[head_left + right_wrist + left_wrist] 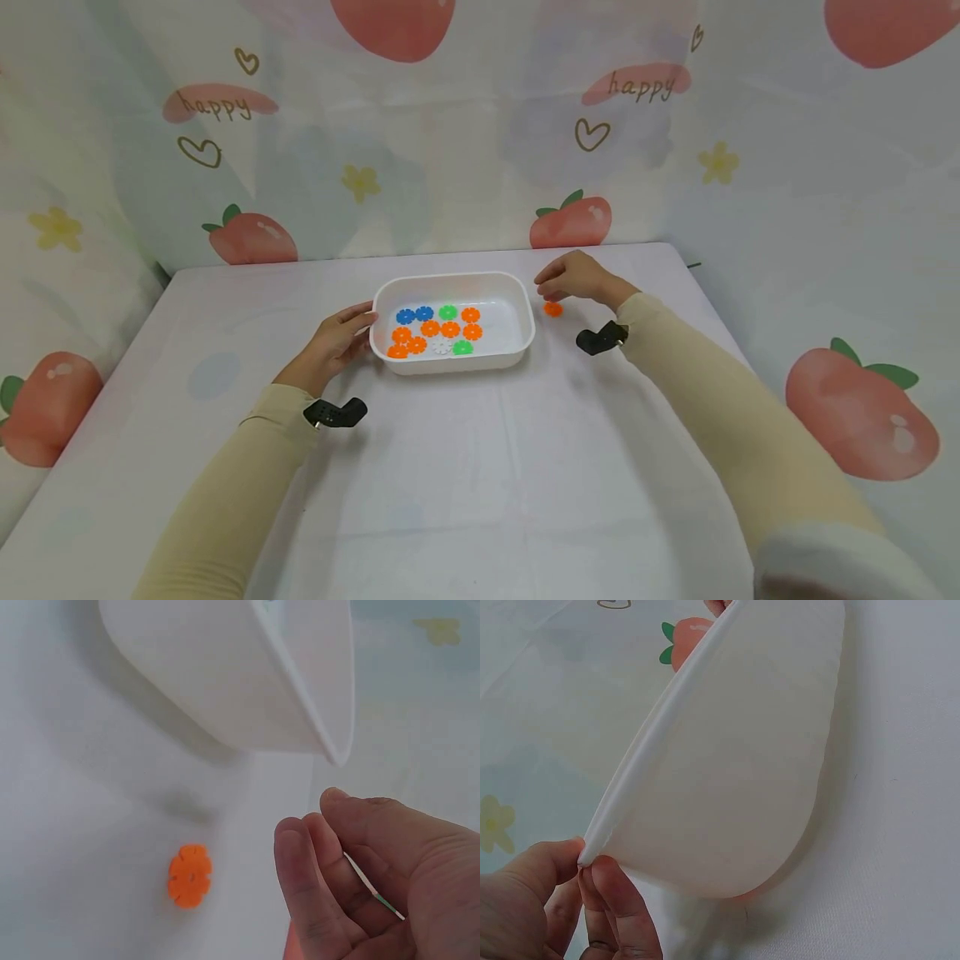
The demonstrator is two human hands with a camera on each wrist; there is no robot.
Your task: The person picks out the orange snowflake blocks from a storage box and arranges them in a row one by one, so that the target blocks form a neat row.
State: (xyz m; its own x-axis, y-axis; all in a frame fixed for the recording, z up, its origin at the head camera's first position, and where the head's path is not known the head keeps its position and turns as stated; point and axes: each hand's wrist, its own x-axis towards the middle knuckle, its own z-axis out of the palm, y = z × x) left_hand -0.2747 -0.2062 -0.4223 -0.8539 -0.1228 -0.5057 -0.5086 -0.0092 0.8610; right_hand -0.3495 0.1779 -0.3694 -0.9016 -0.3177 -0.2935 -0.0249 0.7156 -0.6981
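A white plastic basin [489, 364] stands on the table, holding several flower-shaped plastic discs in orange, blue, green and white. At its left end, my left hand [330, 346] pinches the rim between thumb and fingers; the left wrist view shows this grip [585, 907] up close. One orange disc [552, 309] lies on the cloth outside the basin's right end. Just above that disc hovers my right hand [576, 277], fingers loosely bent. In the right wrist view nothing shows between the thumb and fingers, and the orange disc [190, 877] lies apart from them.
A white cloth [450, 467] covers the table. Behind it hangs a backdrop [465, 142] printed with peaches, hearts and yellow flowers, which also runs along both sides. Each wrist carries a black camera mount, one on the left wrist [335, 413] and another on the right [602, 338].
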